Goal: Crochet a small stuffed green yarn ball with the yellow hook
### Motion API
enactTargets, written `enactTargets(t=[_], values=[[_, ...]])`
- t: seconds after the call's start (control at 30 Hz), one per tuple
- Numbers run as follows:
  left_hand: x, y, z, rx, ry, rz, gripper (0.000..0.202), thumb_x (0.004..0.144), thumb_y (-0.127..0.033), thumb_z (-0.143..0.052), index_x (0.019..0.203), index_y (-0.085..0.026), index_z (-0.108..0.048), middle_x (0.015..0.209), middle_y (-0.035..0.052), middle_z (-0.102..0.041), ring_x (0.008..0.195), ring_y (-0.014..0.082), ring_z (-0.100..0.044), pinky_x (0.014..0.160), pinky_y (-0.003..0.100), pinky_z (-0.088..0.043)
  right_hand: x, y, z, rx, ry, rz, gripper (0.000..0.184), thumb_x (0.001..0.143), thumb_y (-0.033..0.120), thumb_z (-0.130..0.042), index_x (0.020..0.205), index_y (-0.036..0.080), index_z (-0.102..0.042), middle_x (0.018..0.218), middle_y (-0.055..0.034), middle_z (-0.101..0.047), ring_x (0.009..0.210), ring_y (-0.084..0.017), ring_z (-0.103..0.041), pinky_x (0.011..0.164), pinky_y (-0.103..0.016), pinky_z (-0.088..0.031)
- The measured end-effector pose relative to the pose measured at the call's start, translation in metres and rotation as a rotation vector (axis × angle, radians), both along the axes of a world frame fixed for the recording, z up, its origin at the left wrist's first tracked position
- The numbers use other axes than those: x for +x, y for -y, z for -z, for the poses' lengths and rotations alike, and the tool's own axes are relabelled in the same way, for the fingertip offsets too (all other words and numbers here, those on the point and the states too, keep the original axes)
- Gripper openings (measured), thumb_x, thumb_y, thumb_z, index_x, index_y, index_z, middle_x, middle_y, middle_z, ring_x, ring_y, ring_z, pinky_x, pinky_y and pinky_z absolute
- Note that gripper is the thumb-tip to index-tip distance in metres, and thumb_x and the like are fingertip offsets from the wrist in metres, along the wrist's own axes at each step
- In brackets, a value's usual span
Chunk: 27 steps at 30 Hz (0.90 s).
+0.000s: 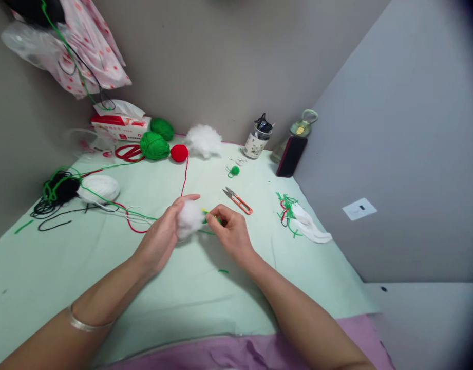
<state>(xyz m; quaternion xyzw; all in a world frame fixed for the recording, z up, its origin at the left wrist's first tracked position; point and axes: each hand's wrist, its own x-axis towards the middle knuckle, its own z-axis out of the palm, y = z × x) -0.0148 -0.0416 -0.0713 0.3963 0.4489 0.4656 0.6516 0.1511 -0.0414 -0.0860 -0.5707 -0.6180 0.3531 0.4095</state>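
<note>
My left hand (163, 231) is cupped round a tuft of white fluffy stuffing (190, 220), its thumb and fingers at the tuft's left and top. Close by on the right, my right hand (229, 228) pinches a small green yarn piece (218, 221), mostly covered by the fingers. A thin yellow tip (204, 210) pokes out from that pinch toward the stuffing; its kind cannot be made out. Green yarn runs across the cloth behind my left wrist. Beyond my right hand lie orange-handled thread snips (239, 201), blades toward the upper left.
Green yarn balls (155, 146), a red yarn ball (179, 153) and more stuffing (204, 141) line the back. White yarn (98, 188) and tangled black yarn (61, 187) lie left. A jar (255, 145), phone (292, 156) and bottle (302, 128) stand back right. Yarn scraps (286, 208) lie right.
</note>
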Motion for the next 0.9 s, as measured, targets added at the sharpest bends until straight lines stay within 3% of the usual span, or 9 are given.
enactTargets(t=[0.1,0.2,0.3,0.47,0.6,0.7,0.9], values=[[0.003,0.004,-0.004,-0.008,0.056,0.022,0.033,0.086,-0.033,-0.059,0.113,-0.018,-0.070,0.116,0.0069,-0.071,0.103,0.0204,-0.064,0.081,0.026,-0.051,0.000,0.001,0.002,0.047,0.033,0.040,0.017,0.081,0.030,-0.059,0.067,0.021,-0.055,0.053,0.0082,-0.035,0.052,-0.010,-0.032,0.053,-0.025,-0.026],[0.006,0.006,-0.002,-0.018,0.082,0.093,0.035,0.076,-0.030,-0.072,0.109,-0.018,-0.069,0.105,0.0054,-0.071,0.088,0.0173,-0.065,0.072,0.025,-0.050,0.002,0.001,0.004,0.103,0.051,0.062,0.019,0.083,0.032,-0.059,0.068,0.021,-0.057,0.053,0.0079,-0.037,0.051,-0.009,-0.033,0.052,-0.025,-0.025],[0.009,0.005,0.006,0.013,0.070,0.067,0.042,0.071,-0.032,-0.079,0.107,-0.020,-0.064,0.100,0.0029,-0.068,0.079,0.0144,-0.063,0.067,0.023,-0.049,0.004,0.002,0.006,0.160,0.097,0.062,0.017,0.086,0.031,-0.059,0.072,0.021,-0.062,0.055,0.0066,-0.042,0.052,-0.010,-0.037,0.053,-0.024,-0.027],[0.009,0.001,0.016,0.091,-0.042,-0.010,0.032,0.071,-0.034,-0.077,0.093,-0.020,-0.059,0.087,0.0005,-0.065,0.071,0.0135,-0.060,0.063,0.024,-0.047,0.004,0.006,0.006,0.239,0.271,0.020,0.020,0.092,0.031,-0.055,0.084,0.021,-0.071,0.058,0.0036,-0.054,0.053,-0.011,-0.044,0.053,-0.024,-0.030],[0.006,0.000,0.015,0.134,-0.086,-0.043,0.030,0.070,-0.032,-0.077,0.095,-0.019,-0.064,0.095,0.0027,-0.067,0.086,0.0171,-0.063,0.074,0.026,-0.050,0.003,0.008,0.006,0.309,0.375,-0.041,0.022,0.094,0.025,-0.051,0.089,0.022,-0.072,0.062,0.0013,-0.061,0.055,-0.013,-0.050,0.057,-0.025,-0.034],[0.004,0.001,0.015,0.161,-0.129,-0.031,0.032,0.072,-0.035,-0.076,0.099,-0.018,-0.067,0.103,0.0057,-0.069,0.094,0.0203,-0.064,0.079,0.029,-0.051,0.003,0.009,0.008,0.349,0.426,-0.094,0.024,0.092,0.018,-0.047,0.089,0.020,-0.071,0.067,-0.0015,-0.066,0.060,-0.014,-0.055,0.060,-0.025,-0.037],[0.001,-0.002,0.015,0.163,-0.167,0.026,0.030,0.073,-0.034,-0.075,0.097,-0.017,-0.069,0.097,0.0046,-0.071,0.089,0.0195,-0.065,0.077,0.028,-0.051,0.006,0.011,0.011,0.382,0.453,-0.170,0.025,0.088,0.014,-0.043,0.090,0.018,-0.067,0.077,-0.0053,-0.071,0.067,-0.017,-0.060,0.065,-0.026,-0.041]])
